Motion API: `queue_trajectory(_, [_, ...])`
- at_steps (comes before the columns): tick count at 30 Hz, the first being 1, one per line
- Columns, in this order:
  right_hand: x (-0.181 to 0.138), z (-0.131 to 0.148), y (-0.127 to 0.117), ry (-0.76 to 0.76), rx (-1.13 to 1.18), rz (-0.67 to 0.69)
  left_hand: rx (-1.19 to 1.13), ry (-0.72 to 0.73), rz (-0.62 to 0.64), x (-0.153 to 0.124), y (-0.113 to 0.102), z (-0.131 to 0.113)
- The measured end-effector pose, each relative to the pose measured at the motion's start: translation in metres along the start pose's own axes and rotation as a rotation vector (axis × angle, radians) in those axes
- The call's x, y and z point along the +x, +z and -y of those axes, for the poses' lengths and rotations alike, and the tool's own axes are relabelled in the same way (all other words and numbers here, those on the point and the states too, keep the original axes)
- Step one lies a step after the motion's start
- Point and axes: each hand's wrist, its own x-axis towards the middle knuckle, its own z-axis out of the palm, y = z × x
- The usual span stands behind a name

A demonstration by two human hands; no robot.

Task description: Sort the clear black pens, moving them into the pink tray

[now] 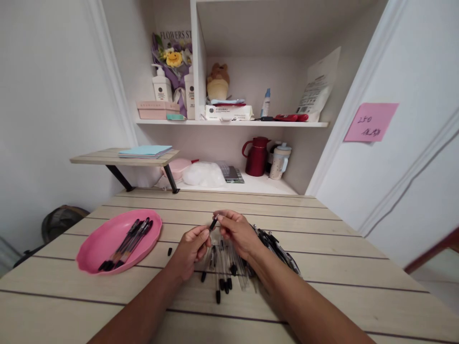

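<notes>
Both my hands meet over the middle of the wooden table (322, 267). My left hand (191, 248) grips the clear barrel of a pen (211, 228) with closed fingers. My right hand (236, 231) pinches the pen's black upper end, its cap it seems. Under and beside my hands lies a loose heap of clear pens with black caps (229, 270), and more black pens (278, 248) lie past my right wrist. A single black cap (169, 251) lies alone on the table to the left. A pink oval tray (96, 246) at the left holds several capped black pens (127, 243).
A low wooden riser (107, 160) with a blue notebook (145, 151) stands at the table's back left. Behind are white shelves with a red jug (256, 156), a mug (280, 161), bottles and boxes. A pink sticky note (371, 122) hangs on the right wall.
</notes>
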Motion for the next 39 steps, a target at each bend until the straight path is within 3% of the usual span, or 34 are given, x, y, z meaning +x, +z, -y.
queue_trajectory(4, [0.001,-0.001,-0.002,-0.047,-0.057,-0.09,-0.01,-0.008,-0.001,0.001,-0.002,0.001])
queue_trajectory(9, [0.001,-0.001,-0.002,0.018,-0.031,0.019,-0.024,-0.012,0.016,0.001,-0.003,0.001])
queue_trajectory(13, [0.0,-0.002,-0.002,-0.056,-0.074,-0.063,0.003,-0.012,0.014,-0.001,-0.001,0.001])
queue_trajectory(18, [-0.001,-0.007,-0.003,-0.027,-0.002,0.023,0.0,-0.011,0.026,-0.001,0.001,0.001])
queue_trajectory(21, [-0.001,-0.008,-0.004,-0.045,0.0,-0.041,0.032,-0.007,0.033,0.0,0.003,0.0])
queue_trajectory(32, [-0.002,-0.007,-0.003,-0.043,-0.019,-0.16,0.207,0.053,-0.125,0.005,0.004,0.004])
queue_trajectory(35, [-0.001,-0.007,-0.003,-0.036,-0.066,-0.137,0.174,0.046,-0.145,0.004,0.007,0.005])
queue_trajectory(39, [0.004,0.008,-0.007,-0.054,-0.144,-0.054,0.048,0.008,-0.08,0.002,0.011,0.004])
